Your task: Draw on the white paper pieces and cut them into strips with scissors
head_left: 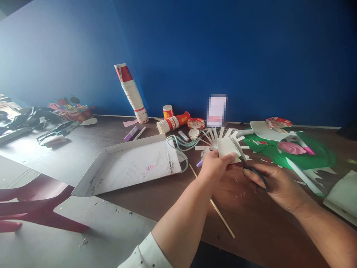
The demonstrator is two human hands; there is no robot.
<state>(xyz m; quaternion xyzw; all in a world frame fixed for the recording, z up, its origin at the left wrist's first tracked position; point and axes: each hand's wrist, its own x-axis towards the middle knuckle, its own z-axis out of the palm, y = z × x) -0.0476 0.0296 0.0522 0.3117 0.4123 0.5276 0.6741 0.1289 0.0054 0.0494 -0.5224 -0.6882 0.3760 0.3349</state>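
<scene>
My left hand (213, 163) pinches a small cream-white piece of paper (226, 146) between thumb and fingers. In my right hand (275, 183) is a pair of black-handled scissors (260, 178), whose blades lie against the right edge of the paper. Just behind the paper, white paper strips (213, 137) fan out like the cut wall of a paper cup; whether they join the held piece cannot be told. A small paper figure with a red rim (194, 128) lies to the left of the strips.
A shallow white cardboard box lid (131, 163) lies left of my hands, with a wooden stick (223, 219) nearer me. Stacked paper cups (133, 95) lean on the blue wall. Green paper (259, 149), scraps and a white marker (302, 175) lie at right; a red chair (41, 208) stands lower left.
</scene>
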